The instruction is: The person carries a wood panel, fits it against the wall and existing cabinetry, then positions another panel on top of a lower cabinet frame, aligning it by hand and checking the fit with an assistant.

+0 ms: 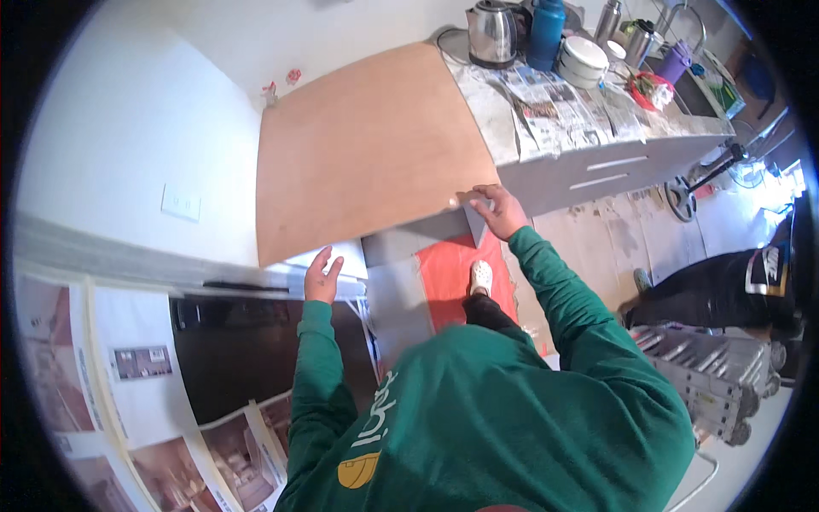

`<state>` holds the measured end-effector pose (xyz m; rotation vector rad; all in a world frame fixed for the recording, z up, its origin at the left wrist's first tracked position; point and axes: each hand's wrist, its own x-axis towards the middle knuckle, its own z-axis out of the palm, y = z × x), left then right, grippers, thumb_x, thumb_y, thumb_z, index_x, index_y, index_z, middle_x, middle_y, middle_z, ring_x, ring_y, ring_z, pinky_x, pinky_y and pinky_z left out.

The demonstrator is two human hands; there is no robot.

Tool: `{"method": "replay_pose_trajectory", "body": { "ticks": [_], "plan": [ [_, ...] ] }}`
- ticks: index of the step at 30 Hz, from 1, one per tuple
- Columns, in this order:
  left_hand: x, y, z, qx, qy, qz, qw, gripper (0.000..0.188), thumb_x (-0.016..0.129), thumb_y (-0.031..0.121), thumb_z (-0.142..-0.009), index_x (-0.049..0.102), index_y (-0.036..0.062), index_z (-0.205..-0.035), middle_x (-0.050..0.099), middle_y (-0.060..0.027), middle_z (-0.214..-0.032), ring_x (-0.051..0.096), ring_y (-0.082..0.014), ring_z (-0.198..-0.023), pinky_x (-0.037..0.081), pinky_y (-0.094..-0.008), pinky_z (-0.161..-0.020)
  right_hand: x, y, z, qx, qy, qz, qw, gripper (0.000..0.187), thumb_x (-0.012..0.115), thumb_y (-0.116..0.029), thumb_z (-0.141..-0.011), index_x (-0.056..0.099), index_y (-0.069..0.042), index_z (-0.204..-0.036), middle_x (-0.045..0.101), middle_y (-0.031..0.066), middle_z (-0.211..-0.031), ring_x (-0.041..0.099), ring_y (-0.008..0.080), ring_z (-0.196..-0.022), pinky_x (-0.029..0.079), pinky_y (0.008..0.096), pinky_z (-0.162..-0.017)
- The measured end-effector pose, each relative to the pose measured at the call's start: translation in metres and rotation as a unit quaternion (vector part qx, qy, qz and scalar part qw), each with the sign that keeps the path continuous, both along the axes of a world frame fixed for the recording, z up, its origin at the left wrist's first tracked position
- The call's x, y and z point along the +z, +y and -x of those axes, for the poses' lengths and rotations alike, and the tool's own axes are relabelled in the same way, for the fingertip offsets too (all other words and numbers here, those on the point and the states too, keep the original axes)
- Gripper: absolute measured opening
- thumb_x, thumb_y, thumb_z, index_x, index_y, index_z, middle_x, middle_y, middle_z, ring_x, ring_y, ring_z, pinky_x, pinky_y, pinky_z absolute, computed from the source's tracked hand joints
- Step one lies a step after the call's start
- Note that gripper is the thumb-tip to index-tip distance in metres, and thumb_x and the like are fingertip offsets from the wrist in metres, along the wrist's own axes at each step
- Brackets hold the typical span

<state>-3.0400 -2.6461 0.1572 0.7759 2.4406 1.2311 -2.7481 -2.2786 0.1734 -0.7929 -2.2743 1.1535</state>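
Note:
A large brown wooden board lies flat over the grey cabinet, its near edge facing me. My right hand grips the board's near right corner, thumb on top. My left hand is open with fingers apart, pressed up against the board's near left edge from below. Both arms wear green sleeves.
The counter beyond is covered with newspaper and holds a steel kettle, a blue bottle, stacked white plates and flasks. An orange sheet covers the floor. Another person crouches at right beside a folded ladder. Papers cover the surface at left.

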Motion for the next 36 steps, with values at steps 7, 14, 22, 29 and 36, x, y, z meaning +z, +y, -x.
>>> {"method": "replay_pose_trajectory", "body": {
  "ticks": [7, 14, 22, 29, 36],
  "plan": [
    [0.031, 0.134, 0.049, -0.062, 0.145, 0.236, 0.959, 0.092, 0.077, 0.056, -0.084, 0.046, 0.0002, -0.15, 0.041, -0.0275, -0.157, 0.026, -0.0417, -0.152, 0.023, -0.0518, -0.124, -0.021, 0.09, 0.091, 0.023, 0.029, -0.181, 0.983, 0.053, 0.075, -0.033, -0.088, 0.063, -0.003, -0.129, 0.06, 0.0211, -0.134, 0.056, 0.0399, -0.126, 0.045, 0.0478, -0.107],
    [0.017, 0.198, 0.094, -0.008, 0.146, 0.364, 0.92, 0.107, 0.07, 0.072, -0.08, 0.033, 0.0109, -0.159, 0.032, -0.0221, -0.163, 0.019, -0.044, -0.154, 0.023, -0.0546, -0.123, -0.014, 0.094, 0.101, 0.12, -0.086, -0.22, 0.964, 0.075, 0.077, -0.036, -0.079, 0.053, -0.004, -0.142, 0.044, 0.0239, -0.151, 0.037, 0.0442, -0.142, 0.027, 0.058, -0.119],
    [0.017, 0.226, 0.179, -0.022, 0.101, 0.368, 0.924, 0.098, 0.073, 0.068, -0.08, 0.049, 0.0035, -0.15, 0.057, -0.0219, -0.143, 0.048, -0.0428, -0.136, 0.036, -0.0524, -0.116, -0.007, 0.097, 0.106, 0.151, -0.157, -0.196, 0.956, 0.078, 0.073, -0.041, -0.084, 0.047, -0.007, -0.15, 0.034, 0.0215, -0.162, 0.028, 0.0442, -0.151, 0.022, 0.0593, -0.123],
    [0.011, 0.24, 0.317, -0.003, 0.108, 0.307, 0.946, 0.098, 0.075, 0.063, -0.082, 0.048, -0.0028, -0.149, 0.06, -0.0281, -0.139, 0.054, -0.0395, -0.134, 0.045, -0.0455, -0.112, -0.004, 0.085, 0.124, 0.119, -0.167, -0.18, 0.962, 0.068, 0.07, -0.039, -0.088, 0.052, -0.009, -0.146, 0.04, 0.0186, -0.16, 0.031, 0.0412, -0.151, 0.022, 0.0583, -0.123],
    [0.011, 0.27, 0.449, -0.013, 0.317, 0.337, 0.886, 0.107, 0.064, 0.074, -0.084, 0.031, 0.0073, -0.16, 0.032, -0.0224, -0.164, 0.027, -0.0421, -0.152, 0.026, -0.0526, -0.123, -0.025, 0.066, 0.145, -0.057, -0.229, -0.188, 0.953, 0.052, 0.068, -0.031, -0.088, 0.06, -0.009, -0.134, 0.051, 0.0156, -0.153, 0.04, 0.0385, -0.147, 0.028, 0.0555, -0.12]
  ]
}}
